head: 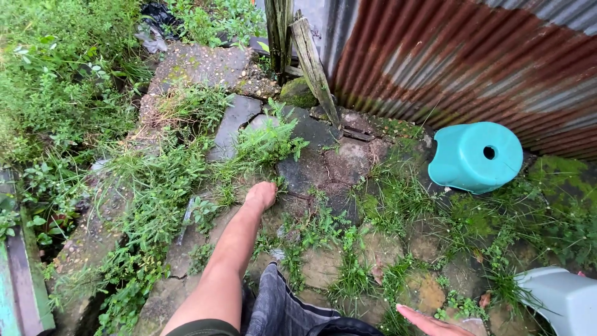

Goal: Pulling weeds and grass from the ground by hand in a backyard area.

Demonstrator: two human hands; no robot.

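Down on the mossy stone paving (323,168), the left hand (261,195) is reaching out with the arm stretched forward, fingers curled into a fist right at the base of a weed clump (267,142) growing out of a crack. Looks like it's closed around the stems low down, but the fingers are tucked under so I can't tell for sure how much it's actually gripping. That clump sits near the middle of the slabs, just ahead of the hand, with more grass running off to the left side.

Right hand (432,322) is down at the bottom edge, flat and open, fingers spread out a bit, resting on or just above the stone next to some small weeds. Holding nothing.

Off to the right there's a teal plastic stool (476,155) tipped against a rusty corrugated sheet (472,62). A grey plastic thing (563,298) pokes in at the bottom right corner. A weathered wooden post (314,65) leans at the back by the sheet. Dark jeans (280,308) show at the bottom between the arms
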